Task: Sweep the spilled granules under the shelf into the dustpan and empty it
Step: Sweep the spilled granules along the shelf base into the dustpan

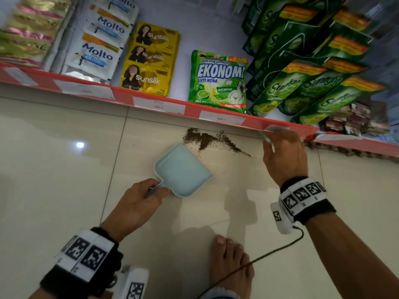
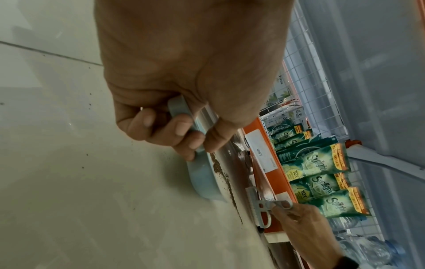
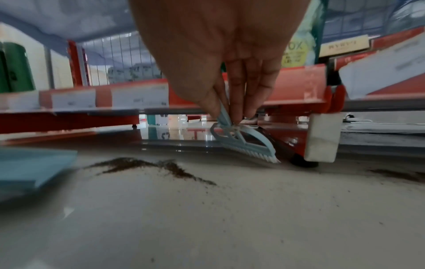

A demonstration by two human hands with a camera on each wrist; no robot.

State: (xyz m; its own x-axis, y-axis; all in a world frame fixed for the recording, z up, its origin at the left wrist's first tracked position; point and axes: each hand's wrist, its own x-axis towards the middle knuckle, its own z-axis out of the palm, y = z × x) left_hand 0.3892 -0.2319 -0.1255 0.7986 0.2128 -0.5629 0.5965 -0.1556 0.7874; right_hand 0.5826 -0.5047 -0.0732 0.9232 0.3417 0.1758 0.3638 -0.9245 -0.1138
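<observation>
Dark brown granules point(image 1: 207, 140) lie in a streaked pile on the tiled floor just in front of the red shelf edge point(image 1: 151, 102). A light blue dustpan point(image 1: 183, 171) rests on the floor with its open lip toward the pile; my left hand point(image 1: 140, 199) grips its handle point(image 2: 181, 112). My right hand point(image 1: 282, 152) pinches the handle of a small blue brush point(image 3: 243, 142), whose white bristles point(image 3: 264, 157) touch the floor under the shelf, right of the pile. More granules point(image 3: 395, 174) lie further right, near the shelf foot point(image 3: 322, 138).
The low shelf carries Molto sachets point(image 1: 97, 44), Sunsilk sachets point(image 1: 149, 61), an Ekonomi pack point(image 1: 218, 80) and Sunlight pouches point(image 1: 302, 83). My bare foot point(image 1: 231, 264) stands behind the dustpan, a cable point(image 1: 269, 253) running across it. Scattered grains dot the tiles point(image 2: 87, 154).
</observation>
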